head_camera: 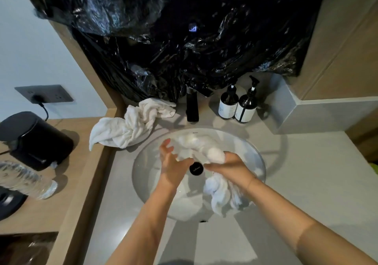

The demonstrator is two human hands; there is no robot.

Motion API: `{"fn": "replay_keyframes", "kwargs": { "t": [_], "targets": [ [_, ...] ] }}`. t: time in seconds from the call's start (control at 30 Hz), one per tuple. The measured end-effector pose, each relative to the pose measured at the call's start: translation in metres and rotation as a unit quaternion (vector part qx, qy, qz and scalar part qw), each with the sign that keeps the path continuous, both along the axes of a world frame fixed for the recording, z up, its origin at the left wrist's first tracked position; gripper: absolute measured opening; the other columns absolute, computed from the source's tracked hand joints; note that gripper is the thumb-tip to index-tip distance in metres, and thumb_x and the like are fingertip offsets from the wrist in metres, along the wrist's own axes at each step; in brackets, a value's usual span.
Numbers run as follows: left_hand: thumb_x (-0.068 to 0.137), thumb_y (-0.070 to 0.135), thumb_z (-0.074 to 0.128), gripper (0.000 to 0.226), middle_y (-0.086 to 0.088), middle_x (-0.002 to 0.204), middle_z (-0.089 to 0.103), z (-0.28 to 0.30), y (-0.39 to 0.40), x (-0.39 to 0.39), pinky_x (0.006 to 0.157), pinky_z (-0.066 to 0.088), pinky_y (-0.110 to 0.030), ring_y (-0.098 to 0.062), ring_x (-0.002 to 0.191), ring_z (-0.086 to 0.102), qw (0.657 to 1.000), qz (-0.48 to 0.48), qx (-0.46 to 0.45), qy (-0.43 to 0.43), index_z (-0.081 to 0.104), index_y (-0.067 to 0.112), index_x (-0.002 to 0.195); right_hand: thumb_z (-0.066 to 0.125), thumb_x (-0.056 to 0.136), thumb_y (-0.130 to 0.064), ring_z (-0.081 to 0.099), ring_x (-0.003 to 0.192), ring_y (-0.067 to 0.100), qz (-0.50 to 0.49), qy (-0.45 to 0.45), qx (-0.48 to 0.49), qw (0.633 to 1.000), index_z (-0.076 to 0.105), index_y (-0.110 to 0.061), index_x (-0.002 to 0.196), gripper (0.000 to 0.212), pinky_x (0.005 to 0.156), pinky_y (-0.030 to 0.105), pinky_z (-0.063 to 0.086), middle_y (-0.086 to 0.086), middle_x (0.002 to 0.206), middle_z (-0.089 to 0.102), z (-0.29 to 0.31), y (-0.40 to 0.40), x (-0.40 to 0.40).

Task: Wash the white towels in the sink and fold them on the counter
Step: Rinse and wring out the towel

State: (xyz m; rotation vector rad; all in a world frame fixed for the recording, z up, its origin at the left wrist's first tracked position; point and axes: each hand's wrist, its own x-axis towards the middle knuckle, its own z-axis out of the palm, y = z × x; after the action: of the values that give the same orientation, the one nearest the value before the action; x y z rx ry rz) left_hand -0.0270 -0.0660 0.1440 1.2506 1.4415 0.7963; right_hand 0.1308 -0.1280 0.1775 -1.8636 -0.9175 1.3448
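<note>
Wringing wet towel (206, 152) over sink (143, 162).
Right hand (227, 165) clenched around it; left hand (173, 160) loosely spread, touching its edge.

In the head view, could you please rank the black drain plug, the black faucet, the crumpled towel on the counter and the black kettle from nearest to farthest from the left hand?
From the left hand:
1. Black drain plug, just to its right in the sink.
2. Black faucet, behind the basin.
3. Crumpled towel, back left on the counter; close to the faucet's rank.
4. Black kettle, far left.
</note>
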Motion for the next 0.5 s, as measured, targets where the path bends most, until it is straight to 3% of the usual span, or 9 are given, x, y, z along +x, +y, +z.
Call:
{"fn": "replay_keyframes", "kwargs": {
  "t": [0.07, 0.13, 0.23, 0.33, 0.4, 0.5],
  "targets": [
    [0.085, 0.015, 0.074, 0.051, -0.002, 0.122, 0.062, 0.014, -0.026, -0.007, 0.082, 0.05, -0.022, -0.008, 0.098, 0.061, 0.996, -0.053, -0.05, -0.053, 0.048, 0.019, 0.128, 0.075, 0.08, -0.035, 0.068, 0.073, 0.02, -0.037, 0.066, 0.008, 0.997, 0.068, -0.012, 0.095, 0.028, 0.068, 0.027, 0.053, 0.003, 0.079, 0.071, 0.013, 0.0, -0.001],
    [0.095, 0.037, 0.059, 0.025, 0.019, 0.105, 0.067, 0.028, -0.048, -0.008, 0.081, 0.046, -0.013, 0.008, 0.094, 0.061, 0.981, -0.174, -0.071, -0.051, 0.055, 0.033, 0.119, 0.068, 0.078, -0.048, 0.07, 0.076, 0.029, -0.081, 0.161, 0.015, 0.984, 0.068, -0.01, 0.102, 0.045, 0.078, 0.038, 0.054, 0.012, 0.082, 0.072, 0.024, 0.0, -0.003],
    [0.094, 0.048, 0.054, 0.027, 0.021, 0.099, 0.066, 0.04, -0.063, -0.002, 0.076, 0.048, -0.014, 0.007, 0.093, 0.063, 0.975, -0.209, -0.032, -0.069, 0.053, 0.034, 0.117, 0.053, 0.092, -0.038, 0.068, 0.077, 0.028, -0.107, 0.258, 0.03, 0.96, 0.069, -0.004, 0.098, 0.038, 0.077, 0.038, 0.052, 0.017, 0.083, 0.069, 0.039, -0.008, -0.009],
    [0.096, 0.047, 0.049, 0.025, 0.02, 0.097, 0.067, 0.051, -0.068, 0.003, 0.073, 0.048, -0.012, 0.006, 0.091, 0.063, 0.978, -0.193, -0.009, -0.074, 0.052, 0.031, 0.114, 0.05, 0.097, -0.026, 0.069, 0.094, 0.032, -0.114, 0.286, 0.047, 0.95, 0.066, 0.0, 0.108, 0.032, 0.086, 0.042, 0.054, 0.021, 0.101, 0.071, 0.048, -0.022, -0.015],
    [0.094, 0.05, 0.047, 0.03, 0.014, 0.101, 0.066, 0.057, -0.072, 0.0, 0.075, 0.048, -0.013, 0.004, 0.092, 0.064, 0.976, -0.209, 0.022, -0.064, 0.053, 0.028, 0.114, 0.054, 0.096, -0.023, 0.066, 0.105, 0.037, -0.115, 0.255, 0.065, 0.958, 0.062, 0.004, 0.116, 0.034, 0.097, 0.048, 0.05, 0.026, 0.111, 0.068, 0.051, -0.031, -0.017],
    [0.093, 0.042, 0.055, 0.021, 0.012, 0.09, 0.065, 0.069, -0.067, -0.001, 0.068, 0.047, -0.011, 0.006, 0.08, 0.063, 0.97, -0.229, 0.048, -0.067, 0.056, 0.023, 0.102, 0.059, 0.094, -0.026, 0.066, 0.104, 0.039, -0.153, 0.204, 0.085, 0.963, 0.065, 0.004, 0.112, 0.035, 0.098, 0.05, 0.05, 0.025, 0.108, 0.069, 0.055, -0.046, -0.024]
  ]
}}
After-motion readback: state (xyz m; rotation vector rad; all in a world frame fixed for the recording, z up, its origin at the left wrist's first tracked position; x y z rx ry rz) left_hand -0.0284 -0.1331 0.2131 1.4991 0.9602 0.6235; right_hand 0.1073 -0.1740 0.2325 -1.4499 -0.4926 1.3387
